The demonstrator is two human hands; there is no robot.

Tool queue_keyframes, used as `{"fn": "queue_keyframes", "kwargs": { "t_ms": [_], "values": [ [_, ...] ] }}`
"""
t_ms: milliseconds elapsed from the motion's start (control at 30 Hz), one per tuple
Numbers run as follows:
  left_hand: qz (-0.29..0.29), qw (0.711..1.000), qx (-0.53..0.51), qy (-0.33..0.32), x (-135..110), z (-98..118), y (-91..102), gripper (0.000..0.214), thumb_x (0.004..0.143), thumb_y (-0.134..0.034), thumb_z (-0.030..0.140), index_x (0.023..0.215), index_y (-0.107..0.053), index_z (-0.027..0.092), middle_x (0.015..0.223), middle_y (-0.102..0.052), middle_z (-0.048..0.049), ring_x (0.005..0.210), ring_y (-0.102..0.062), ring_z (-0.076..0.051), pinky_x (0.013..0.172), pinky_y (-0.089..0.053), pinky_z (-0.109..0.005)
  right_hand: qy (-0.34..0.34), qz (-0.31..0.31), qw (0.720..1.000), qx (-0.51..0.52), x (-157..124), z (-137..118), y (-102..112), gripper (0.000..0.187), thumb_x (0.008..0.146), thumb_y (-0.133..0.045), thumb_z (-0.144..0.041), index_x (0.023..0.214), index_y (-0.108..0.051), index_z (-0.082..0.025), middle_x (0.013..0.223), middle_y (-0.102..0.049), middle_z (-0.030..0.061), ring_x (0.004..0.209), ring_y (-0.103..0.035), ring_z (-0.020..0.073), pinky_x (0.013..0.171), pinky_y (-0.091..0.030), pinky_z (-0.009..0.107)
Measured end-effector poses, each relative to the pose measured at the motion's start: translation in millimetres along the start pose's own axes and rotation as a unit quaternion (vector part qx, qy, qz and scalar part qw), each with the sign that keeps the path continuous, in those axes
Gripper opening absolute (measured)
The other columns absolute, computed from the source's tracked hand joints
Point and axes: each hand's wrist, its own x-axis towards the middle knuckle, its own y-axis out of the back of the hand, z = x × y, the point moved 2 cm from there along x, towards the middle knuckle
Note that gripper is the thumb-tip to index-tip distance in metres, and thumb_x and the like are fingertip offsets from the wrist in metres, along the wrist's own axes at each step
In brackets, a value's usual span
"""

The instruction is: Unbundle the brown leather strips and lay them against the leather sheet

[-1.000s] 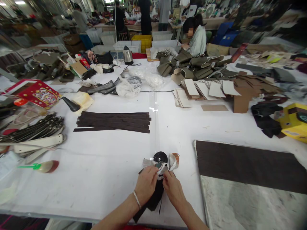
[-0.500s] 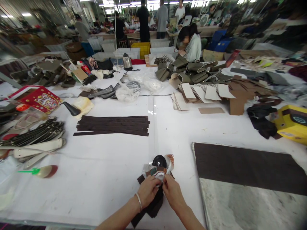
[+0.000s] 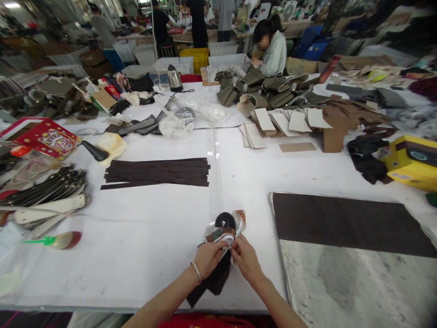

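Both hands are at a crumpled clear plastic wrapper (image 3: 240, 223) near the table's front edge. My left hand (image 3: 209, 258) has its fingers closed on the wrapper's left side, with a bracelet at the wrist. Opposite it, my right hand (image 3: 245, 257) pinches the wrapper's near edge. A black round disc (image 3: 225, 220) stands just beyond the fingers, with brown and green printed patches beside it. What else the wrapper covers is hidden. Dark brown fabric pieces (image 3: 219, 277) hang or lie beneath the hands.
Dark brown strips (image 3: 157, 172) lie in a bundle ahead on the white table (image 3: 143, 246). At right is a pale board (image 3: 355, 282) with a dark sheet (image 3: 341, 223). A green-tipped bottle (image 3: 63, 240) lies left. White cards (image 3: 266, 122) sit farther back; a person (image 3: 276, 52) is beyond.
The view has tilted downward, so the table's front edge and some red cloth now show. The hands stay on the wrapper, with their fingers slightly shifted.
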Motion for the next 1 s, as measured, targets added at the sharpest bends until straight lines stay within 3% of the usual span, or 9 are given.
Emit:
{"fn": "queue_keyframes", "kwargs": {
  "t_ms": [133,467,667,767,867,1000],
  "values": [
    [0.002,1.0,0.007,-0.025,8,10,-3.6,0.024,0.08,-0.049,0.016,0.095,-0.063,0.027,0.108,-0.062,-0.0017,0.106,-0.054,-0.019,0.093,-0.041,-0.03,0.0,-0.004,1.0,0.01,-1,-1,3,0.008,0.075,-0.042,-0.013,0.073,-0.047,-0.018,0.076,-0.05,0.0004,0.067,-0.048,0.0134,0.061,-0.034,0.024],
    [-0.025,0.999,-0.031,-0.02,26,-8,4.2,0.006,0.068,-0.061,0.017,0.074,-0.061,0.02,0.095,-0.056,-0.0031,0.089,-0.053,-0.018,0.08,-0.043,-0.029,-0.011,0.013,1.0,0.024,-2,2,-13,0.007,0.076,-0.04,-0.014,0.072,-0.041,-0.019,0.071,-0.049,-0.0005,0.066,-0.046,0.0136,0.061,-0.031,0.025],
    [-0.011,0.994,-0.109,0.029,26,-25,14.0,0.004,0.065,-0.062,0.015,0.067,-0.06,0.017,0.086,-0.056,-0.0012,0.074,-0.052,-0.014,0.07,-0.043,-0.026,-0.031,0.011,0.999,0.025,1,14,1,0.009,0.077,-0.04,-0.016,0.07,-0.039,-0.02,0.067,-0.046,-0.0017,0.062,-0.044,0.0131,0.06,-0.031,0.024],
    [-0.014,0.989,-0.143,0.039,23,-27,14.0,0.004,0.065,-0.061,0.015,0.069,-0.06,0.016,0.083,-0.056,-0.0001,0.07,-0.051,-0.012,0.067,-0.042,-0.025,-0.016,-0.017,0.999,0.025,2,4,9,0.003,0.079,-0.043,-0.018,0.08,-0.046,-0.02,0.075,-0.051,-0.0012,0.067,-0.047,0.0134,0.063,-0.033,0.024],
    [-0.006,0.986,-0.162,0.042,21,-25,10.8,0.003,0.066,-0.06,0.016,0.069,-0.058,0.017,0.084,-0.055,0.0,0.07,-0.05,-0.012,0.067,-0.042,-0.025,0.008,-0.052,0.998,0.024,6,-13,9,0.018,0.078,-0.05,-0.021,0.097,-0.051,-0.021,0.09,-0.056,0.0004,0.079,-0.052,0.015,0.069,-0.035,0.025],
    [0.035,0.985,-0.162,0.056,15,-22,9.8,0.006,0.064,-0.06,0.016,0.067,-0.056,0.018,0.084,-0.053,-0.0018,0.077,-0.049,-0.016,0.074,-0.04,-0.029,0.013,-0.064,0.998,0.02,9,-24,7,0.012,0.082,-0.044,-0.019,0.082,-0.056,-0.02,0.088,-0.056,0.0031,0.081,-0.052,0.0171,0.07,-0.032,0.027]
  ]
}}
